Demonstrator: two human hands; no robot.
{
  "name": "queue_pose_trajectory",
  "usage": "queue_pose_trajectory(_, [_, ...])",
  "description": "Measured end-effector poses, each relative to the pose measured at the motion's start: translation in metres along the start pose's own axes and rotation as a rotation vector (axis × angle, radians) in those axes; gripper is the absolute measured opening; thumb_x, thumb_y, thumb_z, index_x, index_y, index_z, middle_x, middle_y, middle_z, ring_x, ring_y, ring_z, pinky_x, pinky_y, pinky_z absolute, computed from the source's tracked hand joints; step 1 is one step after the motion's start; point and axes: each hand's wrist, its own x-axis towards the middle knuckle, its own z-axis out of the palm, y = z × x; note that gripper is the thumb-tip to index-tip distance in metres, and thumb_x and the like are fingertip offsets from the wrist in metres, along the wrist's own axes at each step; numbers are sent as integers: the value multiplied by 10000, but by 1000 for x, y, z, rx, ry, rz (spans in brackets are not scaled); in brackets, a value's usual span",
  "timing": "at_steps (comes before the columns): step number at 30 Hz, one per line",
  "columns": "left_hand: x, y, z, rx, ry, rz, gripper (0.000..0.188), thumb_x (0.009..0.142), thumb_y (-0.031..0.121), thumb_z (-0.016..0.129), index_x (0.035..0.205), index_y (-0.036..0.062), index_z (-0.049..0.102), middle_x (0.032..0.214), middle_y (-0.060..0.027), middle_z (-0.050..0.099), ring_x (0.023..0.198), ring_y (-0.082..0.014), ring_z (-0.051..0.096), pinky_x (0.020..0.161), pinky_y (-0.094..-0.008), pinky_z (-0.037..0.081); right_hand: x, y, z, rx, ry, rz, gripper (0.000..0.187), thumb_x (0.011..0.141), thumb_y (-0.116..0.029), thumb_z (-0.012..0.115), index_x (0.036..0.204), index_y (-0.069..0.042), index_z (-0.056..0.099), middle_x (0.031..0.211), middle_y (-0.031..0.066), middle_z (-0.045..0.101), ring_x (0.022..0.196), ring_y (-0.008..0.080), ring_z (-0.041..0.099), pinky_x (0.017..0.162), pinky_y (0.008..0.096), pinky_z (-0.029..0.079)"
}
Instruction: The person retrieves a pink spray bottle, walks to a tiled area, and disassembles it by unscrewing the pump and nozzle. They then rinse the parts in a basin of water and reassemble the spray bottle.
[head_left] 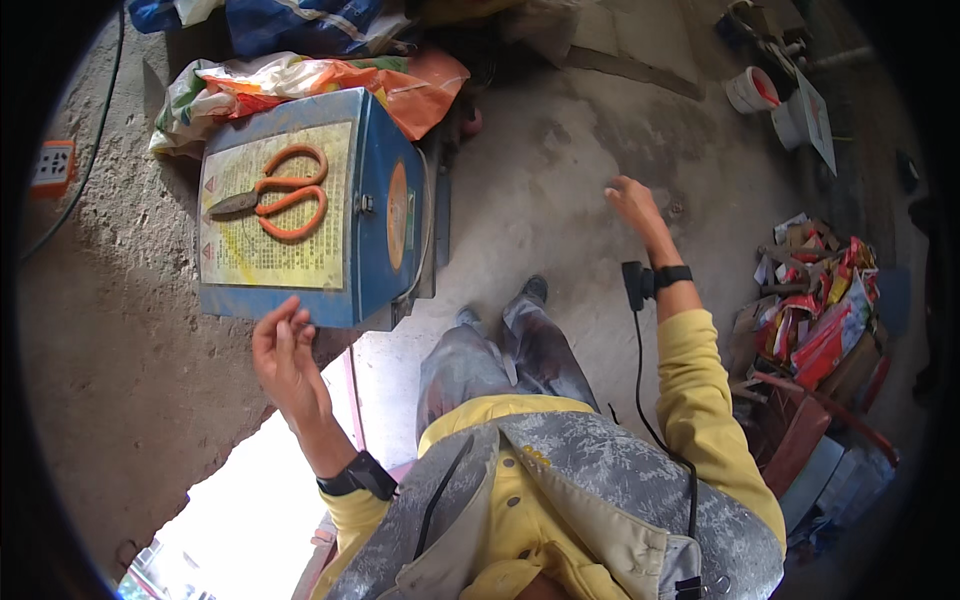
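My left hand point(292, 368) is at the near edge of a blue metal box point(378, 150). Its fingers are loosely bent and apart, holding nothing; whether the fingertips touch the box I cannot tell. On the yellow printed sheet point(325, 150) covering the box top lies a pair of scissors point(290, 185) with orange looped handles and dark blades pointing left. My right hand point(634, 203) hangs over the floor, well away from the box, with its fingers partly bent and slightly apart. Nothing shows in it.
Crumpled plastic sacks point(420, 85) lie behind the box. An orange socket block point(54, 168) and a black cable point(100, 140) are at the left wall. A white bucket point(745, 92) stands far right. Heaped packaging scraps point(820, 310) lie to the right. A cable point(645, 385) hangs from my right wrist.
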Motion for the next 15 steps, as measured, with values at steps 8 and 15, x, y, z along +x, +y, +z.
queue_pose_trajectory(8, [-56, -45, -65, -254, 435, -63, 195, 1005, 164, 517, 1160, 47, 528, 980, -40, 582, 829, -113, 531, 694, -251, 426, 184, -80, 119, 506, -408, 164, 375, 893, -224, 646, 1200, -13, 618, 1005, 168, 701, 811, 266, 704, 697, 378, 568])
queue_pose_trajectory(15, [-129, -119, -10, -509, 950, -348, 237, 1012, 202, 472, 809, 85, 431, 641, 16, 340, 517, -121, 311, 512, -253, 350, 359, -38, 278, 471, -437, 173, 331, 914, -203, 627, 1191, -22, 619, 843, 87, 689, 674, 171, 674, 605, 346, 566])
